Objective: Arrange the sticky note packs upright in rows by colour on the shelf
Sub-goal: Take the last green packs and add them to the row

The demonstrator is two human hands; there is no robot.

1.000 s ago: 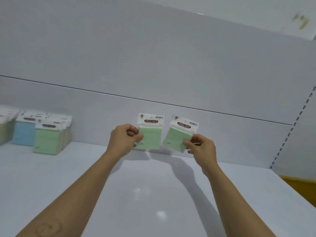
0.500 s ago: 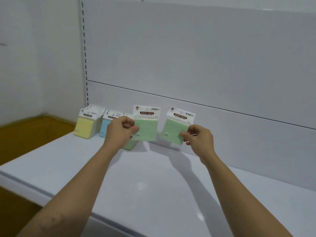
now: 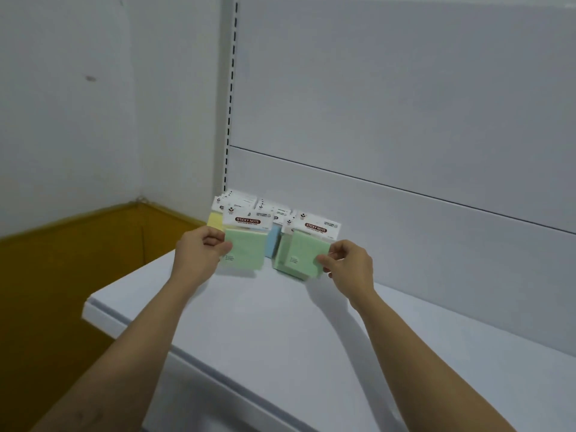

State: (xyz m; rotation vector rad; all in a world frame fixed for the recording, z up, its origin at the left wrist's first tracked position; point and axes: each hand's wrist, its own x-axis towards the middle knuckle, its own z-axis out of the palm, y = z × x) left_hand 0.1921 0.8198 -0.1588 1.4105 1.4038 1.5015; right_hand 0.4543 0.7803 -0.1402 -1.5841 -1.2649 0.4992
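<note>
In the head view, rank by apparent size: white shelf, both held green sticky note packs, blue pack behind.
1. White flat shelf.
2. Left green sticky note pack and right green sticky note pack: look alike, unranked.
3. Blue sticky note pack, mostly hidden.

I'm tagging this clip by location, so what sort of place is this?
Probably a shop or stockroom: a white display shelf with a slotted upright behind it, and header-carded sticky note packs stood in colour rows at its back.
</note>
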